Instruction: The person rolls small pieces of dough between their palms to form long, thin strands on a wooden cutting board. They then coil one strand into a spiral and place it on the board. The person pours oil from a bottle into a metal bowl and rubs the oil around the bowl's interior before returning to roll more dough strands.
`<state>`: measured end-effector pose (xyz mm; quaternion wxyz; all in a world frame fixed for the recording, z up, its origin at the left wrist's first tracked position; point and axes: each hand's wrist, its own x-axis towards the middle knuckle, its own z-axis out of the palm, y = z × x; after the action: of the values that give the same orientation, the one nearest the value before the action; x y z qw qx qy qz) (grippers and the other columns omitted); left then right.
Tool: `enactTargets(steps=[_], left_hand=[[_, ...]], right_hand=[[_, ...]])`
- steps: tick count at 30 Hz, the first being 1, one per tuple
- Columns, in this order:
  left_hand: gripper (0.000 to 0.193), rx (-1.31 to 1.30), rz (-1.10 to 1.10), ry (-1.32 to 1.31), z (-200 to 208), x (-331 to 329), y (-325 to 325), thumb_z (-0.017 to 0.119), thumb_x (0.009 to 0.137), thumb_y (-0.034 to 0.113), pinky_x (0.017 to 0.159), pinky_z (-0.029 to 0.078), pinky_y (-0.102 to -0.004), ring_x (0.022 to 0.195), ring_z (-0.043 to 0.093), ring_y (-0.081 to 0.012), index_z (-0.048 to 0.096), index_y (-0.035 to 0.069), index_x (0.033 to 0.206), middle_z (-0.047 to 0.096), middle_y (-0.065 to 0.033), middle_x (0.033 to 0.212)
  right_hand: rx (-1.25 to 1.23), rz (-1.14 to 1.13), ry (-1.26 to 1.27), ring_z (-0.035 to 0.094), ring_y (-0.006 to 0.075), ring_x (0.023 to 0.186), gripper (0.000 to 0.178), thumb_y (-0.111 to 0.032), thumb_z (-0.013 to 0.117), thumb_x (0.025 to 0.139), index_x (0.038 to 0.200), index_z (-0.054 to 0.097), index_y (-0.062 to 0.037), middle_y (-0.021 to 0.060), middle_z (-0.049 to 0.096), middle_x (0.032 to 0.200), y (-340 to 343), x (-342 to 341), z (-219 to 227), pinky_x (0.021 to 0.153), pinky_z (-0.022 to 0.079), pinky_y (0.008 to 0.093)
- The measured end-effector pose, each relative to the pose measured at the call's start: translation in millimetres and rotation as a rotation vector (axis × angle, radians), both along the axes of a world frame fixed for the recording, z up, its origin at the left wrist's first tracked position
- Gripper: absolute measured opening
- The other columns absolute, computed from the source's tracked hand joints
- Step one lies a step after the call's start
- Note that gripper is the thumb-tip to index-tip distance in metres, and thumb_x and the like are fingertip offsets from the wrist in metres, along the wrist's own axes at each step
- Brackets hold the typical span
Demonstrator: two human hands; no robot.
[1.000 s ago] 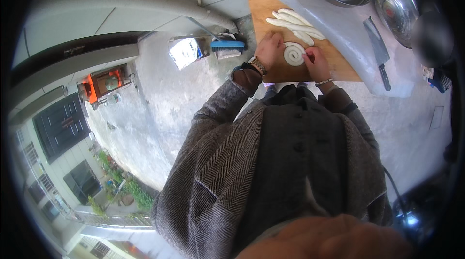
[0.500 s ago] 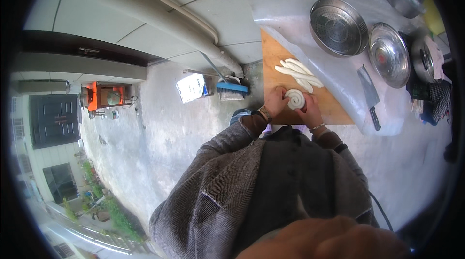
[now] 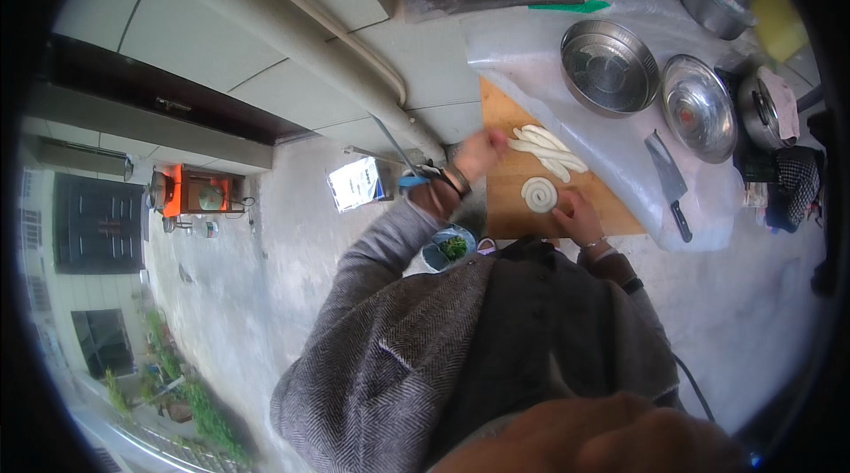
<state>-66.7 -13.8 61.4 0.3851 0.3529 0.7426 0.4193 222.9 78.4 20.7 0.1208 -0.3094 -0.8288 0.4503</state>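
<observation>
A white coiled dough spiral (image 3: 538, 195) lies flat on the wooden board (image 3: 505, 223). Just beyond it is a loose pile of white dough strips (image 3: 551, 151). At the pile's left end, my left hand (image 3: 481, 153) has its fingers closed at the tip of one strip; the fingertips are slightly blurred. My right hand (image 3: 580, 218) rests beside the coil's right edge, fingers apart and holding nothing.
Clear plastic sheeting (image 3: 611, 150) covers the board's right side. On it lie a cleaver (image 3: 668, 181), a round perforated steamer pan (image 3: 611, 68) and a shiny metal lid (image 3: 699, 108). Left of the board, a bucket with greens (image 3: 450, 247) stands on the floor.
My left hand has left the coil and moved up and left to the dough strips. My right hand has let go of the coil and shifted slightly right and nearer.
</observation>
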Motion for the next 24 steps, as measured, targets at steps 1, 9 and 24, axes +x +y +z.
enactTargets(steps=[1,9,24], left_hand=[[0.011,0.152,0.042,-0.063,20,-27,10,0.06,0.096,0.014,0.065,0.052,-0.0268,0.075,0.063,-0.0108,0.062,0.005,0.102,0.065,-0.0024,0.086],[0.057,0.579,0.503,0.706,176,-211,121,0.079,0.082,0.034,0.08,0.051,-0.0372,0.088,0.062,-0.0248,0.054,-0.007,0.113,0.064,-0.0152,0.096],[0.024,0.803,0.366,0.463,198,-270,206,0.056,0.102,0.032,0.074,0.048,-0.028,0.077,0.059,-0.0107,0.059,0.008,0.101,0.065,-0.0016,0.083]], right_hand=[[0.054,0.029,0.074,0.063,0.0224,0.08,0.044,-0.014,0.075,0.082,0.122,0.06,-0.0073,0.0142,0.057,0.107,1,6,5,0.071,0.054,0.0327],[-0.194,-0.221,0.12,0.061,0.0146,0.068,0.024,-0.012,0.069,0.09,0.114,0.066,-0.0067,0.0047,0.065,0.085,-8,72,46,0.066,0.052,0.0283],[-0.278,-0.588,0.207,0.057,0.0041,0.075,0.017,-0.006,0.066,0.093,0.11,0.069,-0.0035,-0.001,0.067,0.09,-29,164,61,0.068,0.048,0.0203]])
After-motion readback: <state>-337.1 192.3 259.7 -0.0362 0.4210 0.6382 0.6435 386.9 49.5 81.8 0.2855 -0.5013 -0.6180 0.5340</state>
